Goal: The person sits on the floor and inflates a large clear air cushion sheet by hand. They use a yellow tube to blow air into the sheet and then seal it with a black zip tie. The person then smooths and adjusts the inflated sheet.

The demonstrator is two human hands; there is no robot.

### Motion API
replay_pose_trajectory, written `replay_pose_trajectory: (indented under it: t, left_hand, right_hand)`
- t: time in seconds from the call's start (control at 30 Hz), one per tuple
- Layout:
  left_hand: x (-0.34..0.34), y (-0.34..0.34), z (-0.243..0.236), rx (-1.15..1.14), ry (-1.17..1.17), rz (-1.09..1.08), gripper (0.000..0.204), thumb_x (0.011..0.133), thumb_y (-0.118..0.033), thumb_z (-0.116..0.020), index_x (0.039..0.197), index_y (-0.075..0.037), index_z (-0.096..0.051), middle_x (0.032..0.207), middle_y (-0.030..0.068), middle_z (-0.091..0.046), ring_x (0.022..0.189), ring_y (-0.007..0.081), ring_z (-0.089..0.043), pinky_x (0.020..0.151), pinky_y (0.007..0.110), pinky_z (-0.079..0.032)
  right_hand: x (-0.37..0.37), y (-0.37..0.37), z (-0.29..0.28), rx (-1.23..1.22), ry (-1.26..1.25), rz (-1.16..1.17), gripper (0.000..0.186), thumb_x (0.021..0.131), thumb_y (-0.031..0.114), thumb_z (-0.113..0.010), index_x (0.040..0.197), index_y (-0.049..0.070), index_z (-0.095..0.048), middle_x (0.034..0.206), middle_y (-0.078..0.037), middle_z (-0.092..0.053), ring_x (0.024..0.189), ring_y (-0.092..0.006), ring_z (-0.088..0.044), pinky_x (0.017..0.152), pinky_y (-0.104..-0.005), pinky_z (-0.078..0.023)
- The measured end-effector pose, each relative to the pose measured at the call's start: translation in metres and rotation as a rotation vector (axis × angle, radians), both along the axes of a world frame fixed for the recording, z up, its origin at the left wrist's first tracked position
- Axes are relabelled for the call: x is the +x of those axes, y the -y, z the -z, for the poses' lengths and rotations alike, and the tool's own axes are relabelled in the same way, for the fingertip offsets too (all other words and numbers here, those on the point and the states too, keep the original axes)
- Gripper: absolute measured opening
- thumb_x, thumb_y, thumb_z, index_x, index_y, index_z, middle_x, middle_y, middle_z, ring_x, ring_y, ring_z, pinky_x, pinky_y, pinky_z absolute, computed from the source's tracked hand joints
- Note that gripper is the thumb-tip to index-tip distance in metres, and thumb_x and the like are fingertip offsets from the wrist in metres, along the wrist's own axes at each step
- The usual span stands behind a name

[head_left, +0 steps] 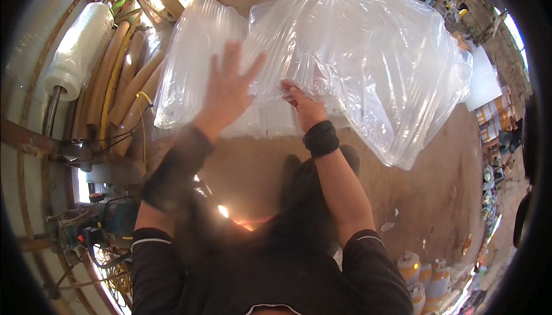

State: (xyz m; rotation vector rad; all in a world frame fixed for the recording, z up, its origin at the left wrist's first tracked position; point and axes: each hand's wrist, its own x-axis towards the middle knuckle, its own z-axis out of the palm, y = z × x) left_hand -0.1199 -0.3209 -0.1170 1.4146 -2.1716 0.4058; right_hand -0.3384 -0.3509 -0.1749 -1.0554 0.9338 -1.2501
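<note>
A big heap of clear plastic film sheets (379,56) spreads in front of me, with one long corner hanging down at the right. My right hand (305,103) pinches the near edge of this film, its fingers pressed together. My left hand (231,85) is held over a flatter stack of clear plastic (192,56) at the left. Its fingers are spread, slightly blurred by motion, and hold nothing. Whether it touches the film beneath cannot be made out. Dark bands cover both my wrists.
At the left, a large roll of clear film (86,44) leans beside several brown cardboard tubes (118,67). Below them sits dark machinery (109,223) with cables. Taped cylindrical bundles (437,283) stand at the lower right. A white sheet (484,79) lies beyond the film's right edge.
</note>
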Motion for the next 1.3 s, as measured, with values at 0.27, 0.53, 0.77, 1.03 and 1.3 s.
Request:
replay_pose_trajectory:
  t: [0.27, 0.53, 0.77, 1.03, 1.3]
  left_hand:
    - [-0.047, 0.023, 0.105, 0.632, 0.015, -0.068, 0.072, 0.085, -0.015, -0.052, 0.151, -0.022, -0.023, 0.135, 0.0299, -0.045, 0.113, 0.0445, -0.055, 0.094, 0.051, -0.046]
    - [0.043, 0.017, 0.164, 1.043, 0.207, -0.286, 0.076, 0.089, -0.034, -0.055, 0.152, -0.018, -0.016, 0.101, 0.0246, -0.066, 0.096, 0.0392, -0.064, 0.085, 0.049, -0.049]
    - [0.077, 0.021, 0.119, 0.884, 0.139, -0.145, 0.071, 0.088, -0.034, -0.059, 0.149, -0.016, -0.026, 0.103, 0.0264, -0.066, 0.097, 0.0421, -0.062, 0.084, 0.049, -0.048]
    - [0.091, 0.006, 0.107, 0.948, -0.234, -0.165, 0.066, 0.085, -0.036, -0.061, 0.142, -0.010, -0.041, 0.104, 0.0225, -0.066, 0.101, 0.0374, -0.062, 0.088, 0.044, -0.047]
    - [0.104, -0.005, 0.111, 0.475, -0.281, -0.318, 0.049, 0.087, -0.033, -0.062, 0.127, -0.006, -0.054, 0.111, 0.0190, -0.062, 0.107, 0.0341, -0.059, 0.091, 0.044, -0.047]
  right_hand:
    - [-0.044, -0.079, -0.001, -0.004, 0.237, -0.036, 0.053, 0.090, 0.017, -0.064, 0.136, 0.005, -0.041, 0.133, -0.012, -0.053, 0.123, -0.0274, -0.050, 0.105, -0.0450, -0.040]
    - [-0.116, -0.136, 0.032, 0.237, 0.869, 0.325, 0.046, 0.100, 0.034, -0.046, 0.134, 0.002, -0.042, 0.134, -0.014, -0.048, 0.122, -0.0324, -0.047, 0.105, -0.0513, -0.037]
    - [-0.124, -0.140, 0.074, 0.484, 0.278, 0.568, 0.033, 0.101, 0.030, -0.047, 0.117, 0.001, -0.049, 0.105, -0.011, -0.060, 0.093, -0.0233, -0.062, 0.076, -0.0381, -0.054]
    - [-0.130, -0.141, 0.093, 0.516, 0.001, 0.578, 0.030, 0.098, 0.030, -0.052, 0.105, 0.001, -0.055, 0.088, -0.007, -0.058, 0.071, -0.0167, -0.056, 0.063, -0.0313, -0.052]
    - [-0.141, -0.118, 0.071, 0.352, -0.695, 0.374, 0.041, 0.098, 0.030, -0.052, 0.069, 0.002, -0.056, 0.055, -0.002, -0.048, 0.046, -0.0107, -0.038, 0.043, -0.0287, -0.032]
